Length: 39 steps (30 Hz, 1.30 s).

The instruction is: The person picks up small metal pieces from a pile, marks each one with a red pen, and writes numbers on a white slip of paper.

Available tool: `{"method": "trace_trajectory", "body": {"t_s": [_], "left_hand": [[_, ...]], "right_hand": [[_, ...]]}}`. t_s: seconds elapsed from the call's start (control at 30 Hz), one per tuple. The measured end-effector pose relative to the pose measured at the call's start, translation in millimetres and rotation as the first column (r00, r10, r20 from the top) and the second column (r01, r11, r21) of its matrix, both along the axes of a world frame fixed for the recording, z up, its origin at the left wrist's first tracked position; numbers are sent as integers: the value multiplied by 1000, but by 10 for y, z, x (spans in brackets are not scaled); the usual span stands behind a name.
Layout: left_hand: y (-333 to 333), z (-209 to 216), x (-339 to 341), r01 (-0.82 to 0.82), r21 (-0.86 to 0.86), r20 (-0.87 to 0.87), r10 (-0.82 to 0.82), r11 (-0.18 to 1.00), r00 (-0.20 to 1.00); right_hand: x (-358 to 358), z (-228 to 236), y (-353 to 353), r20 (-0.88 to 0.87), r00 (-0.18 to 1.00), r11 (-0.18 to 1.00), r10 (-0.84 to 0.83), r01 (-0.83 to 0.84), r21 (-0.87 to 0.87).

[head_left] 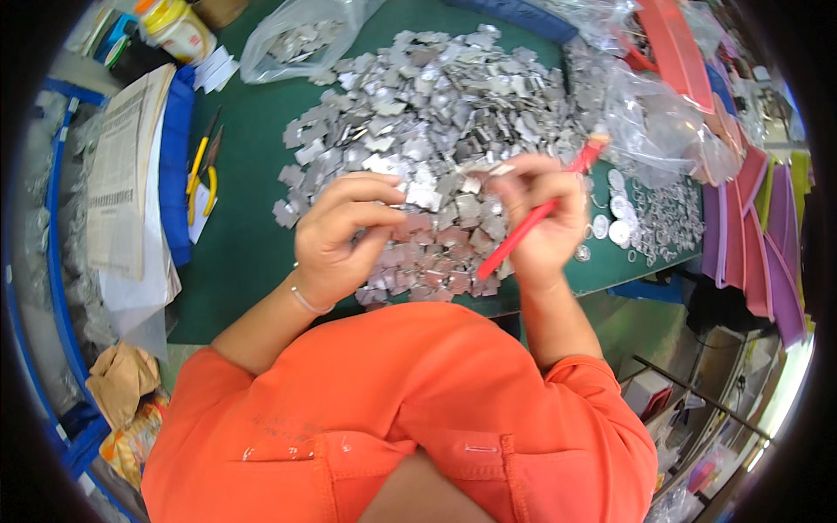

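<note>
The right hand (pixel 547 218) near me, at 2 o'clock, grips a slim red stick (pixel 519 240); the left hand (pixel 342 228), at 10 o'clock, curls loosely, thumb and fingers apart. Flat silver metal pieces (pixel 427 113) heap at 12 o'clock on the green tabletop (pixel 248 218).

- Can't see the middle of the long thin red stick (pixel 519 239), covered by the bare, motion-blurred right hand (pixel 549 222)
- Wouldn't bet on anything else pinched in those fingertips, way too smeary
- Can't tell touching from hovering for the bare left hand (pixel 338 231) and the thin silvery notched metal plates (pixel 436 96) under it
- Can't count those plates either, mostly buried under each other
- Can't make out the tiny silvery rings (pixel 667 231) one by one, too small
- Can't see the rest of the bright orange cloth shirt (pixel 392 375), chopped off by the bottom edge
</note>
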State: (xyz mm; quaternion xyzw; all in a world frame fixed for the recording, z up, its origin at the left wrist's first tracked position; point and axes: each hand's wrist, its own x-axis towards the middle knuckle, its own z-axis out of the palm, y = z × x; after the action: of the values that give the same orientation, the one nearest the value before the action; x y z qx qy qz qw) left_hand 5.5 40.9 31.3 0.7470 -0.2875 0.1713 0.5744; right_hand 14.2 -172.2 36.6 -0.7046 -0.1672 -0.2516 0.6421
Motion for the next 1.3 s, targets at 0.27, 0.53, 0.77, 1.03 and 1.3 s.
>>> {"method": "trace_trajectory", "body": {"t_s": [0.27,0.53,0.77,1.03,1.3], "left_hand": [[118,-79,23,-94,-104,-191,73,990,979],[125,-142,32,-229,-160,-265,181,960,947],[124,-172,9,-174,-191,-344,100,966,934],[14,4,56,-166,-469,-714,-261,868,650],[-9,20,57,-115,-560,-735,-427,821,527]], "right_hand": [[754,453,-1717,410,555,376,-724,816,-439],[474,36,100,-184,979,725,90,-191,-661],[632,-110,293,-132,991,652,25,-116,-749],[287,-9,302,-269,939,953,214,-261,-152],[120,-41,308,-1,987,963,158,-154,-223]]}}
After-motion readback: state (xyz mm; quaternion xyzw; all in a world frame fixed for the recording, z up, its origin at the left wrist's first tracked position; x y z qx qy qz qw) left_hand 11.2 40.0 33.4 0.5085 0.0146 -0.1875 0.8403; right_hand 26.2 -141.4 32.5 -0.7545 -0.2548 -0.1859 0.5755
